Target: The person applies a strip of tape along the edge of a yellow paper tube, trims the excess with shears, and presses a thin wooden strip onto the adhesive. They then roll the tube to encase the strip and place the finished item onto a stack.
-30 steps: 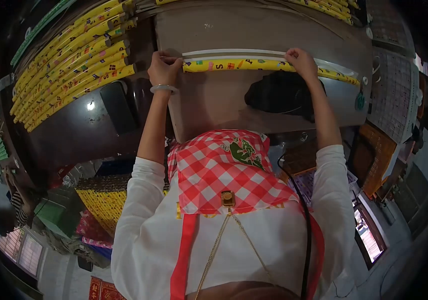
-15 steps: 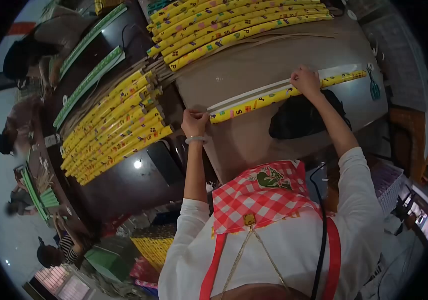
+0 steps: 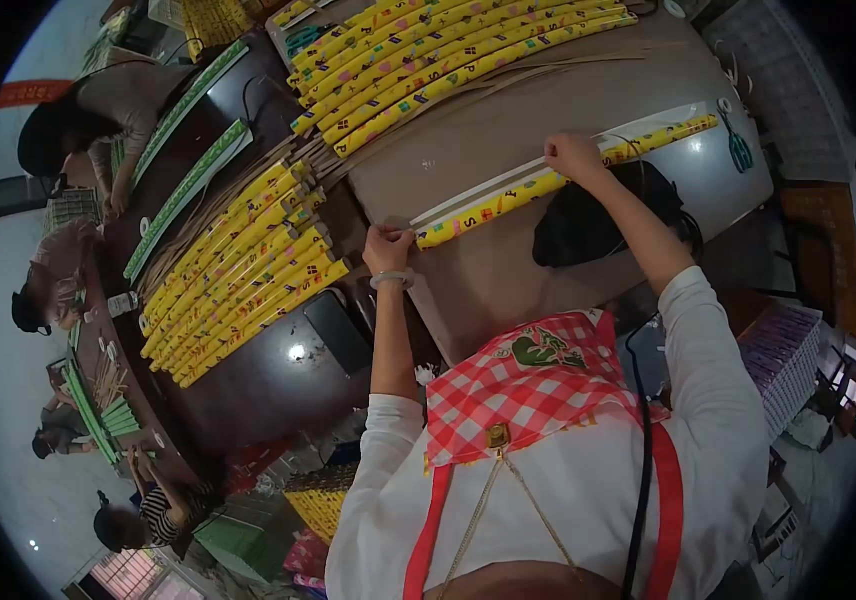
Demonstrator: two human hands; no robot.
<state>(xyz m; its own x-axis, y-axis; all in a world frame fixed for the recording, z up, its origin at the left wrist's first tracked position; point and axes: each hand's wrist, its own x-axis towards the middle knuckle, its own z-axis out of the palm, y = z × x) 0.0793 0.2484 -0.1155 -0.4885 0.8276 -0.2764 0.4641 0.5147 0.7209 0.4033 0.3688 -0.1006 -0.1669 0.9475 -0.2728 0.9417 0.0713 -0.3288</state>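
Observation:
A long wrapping-paper roll (image 3: pixel 508 203), yellow with coloured letters and pictures, lies slantwise on the table, with a pale flap along its far edge. My left hand (image 3: pixel 388 248), a bracelet at its wrist, is closed on the roll's left end. Above the roll's middle, my right hand (image 3: pixel 573 157) is closed, fingertips pinched together. A thin strip (image 3: pixel 638 152) loops out beside it and seems to run from its fingers; the pinch itself is partly hidden. Under my right forearm lies a black cloth-like bundle (image 3: pixel 588 225), close to the roll.
Several finished yellow rolls (image 3: pixel 238 270) are stacked at left, more (image 3: pixel 458 60) at the back. Green-handled scissors (image 3: pixel 738 150) lie at the table's right end. A dark phone (image 3: pixel 338 330) rests near my left arm. Other people (image 3: pixel 128 110) work at the far left with green strips (image 3: pixel 188 195).
My right hand has moved left along the roll, and a thin looping strip now shows beside it. My left hand stays at the roll's left end. The view has shifted slightly.

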